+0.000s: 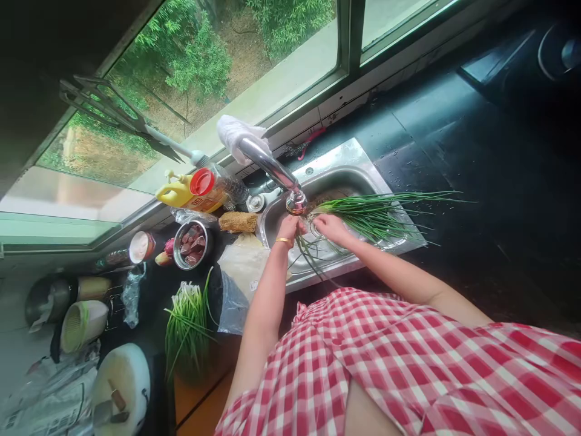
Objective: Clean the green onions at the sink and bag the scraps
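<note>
Both my hands are over the steel sink (363, 172), right under the faucet (272, 166). My left hand (289, 229), with a gold bangle on its wrist, is closed on the root ends of a bunch of long green chives (381, 212). My right hand (331, 227) grips the same bunch a little further along. The chive leaves fan out to the right across the basin and over its rim. A few loose strands hang down over the sink's front edge.
Left of the sink lie a second pile of chives (188, 321), a steel bowl of meat pieces (190, 245), a yellow oil bottle with a red cap (193, 189), a scrub sponge (238, 221) and plastic bags. A chopping block with a cleaver (120, 387) is at lower left. Dark counter runs right.
</note>
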`<state>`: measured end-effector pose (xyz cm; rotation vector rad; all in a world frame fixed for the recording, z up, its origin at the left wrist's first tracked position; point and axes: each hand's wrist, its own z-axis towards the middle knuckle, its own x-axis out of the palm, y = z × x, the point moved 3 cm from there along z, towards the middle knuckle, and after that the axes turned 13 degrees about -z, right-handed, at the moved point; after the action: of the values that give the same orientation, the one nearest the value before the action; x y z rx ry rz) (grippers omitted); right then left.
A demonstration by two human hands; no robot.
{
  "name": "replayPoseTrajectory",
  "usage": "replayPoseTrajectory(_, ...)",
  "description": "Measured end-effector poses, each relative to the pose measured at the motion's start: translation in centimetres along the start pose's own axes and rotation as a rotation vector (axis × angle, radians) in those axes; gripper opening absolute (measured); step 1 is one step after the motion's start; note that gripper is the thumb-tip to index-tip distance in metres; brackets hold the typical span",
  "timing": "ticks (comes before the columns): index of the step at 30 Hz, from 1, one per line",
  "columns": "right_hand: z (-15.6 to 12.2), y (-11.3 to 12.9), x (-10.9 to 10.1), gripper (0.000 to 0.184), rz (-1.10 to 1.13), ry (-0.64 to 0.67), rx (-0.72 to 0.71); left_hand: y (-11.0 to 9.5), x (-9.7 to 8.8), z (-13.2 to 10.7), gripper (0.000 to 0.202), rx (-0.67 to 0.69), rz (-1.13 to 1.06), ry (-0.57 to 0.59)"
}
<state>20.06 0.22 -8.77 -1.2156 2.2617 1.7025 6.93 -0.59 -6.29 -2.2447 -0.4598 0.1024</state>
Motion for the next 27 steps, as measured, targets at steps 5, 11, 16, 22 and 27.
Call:
replayPoseTrajectory(5,2.5,0.1,-0.4,0.034,0.284,0.024,0.039,0.8,1.0,-0.3,0.034,0.002,0.097,0.116)
replayPoseTrajectory(11,3.3,0.3,0.3,0.031,0.173,0.031,-0.021,2.3,0.3,-0.6,0.018,-0.068,0.159,0.141)
replayPoseTrajectory(16,4.0,-1.0,0.7,0.028,0.275,0.024,0.034,2.5,-0.6,-0.3,0.031,-0.015,0.042,0.06)
replayPoseTrajectory(22,4.5,-2.4,0.4,0.02,0.546,-0.015,0.221,2.7,-1.1,0.1,0.033,-0.025,-0.032,0.01)
replayPoseTrajectory(27,3.5,-1.6,1.4,0.029,0.528,0.125,0.107,2.8,-0.8,0.3,0.04,0.021,-0.002,0.0)
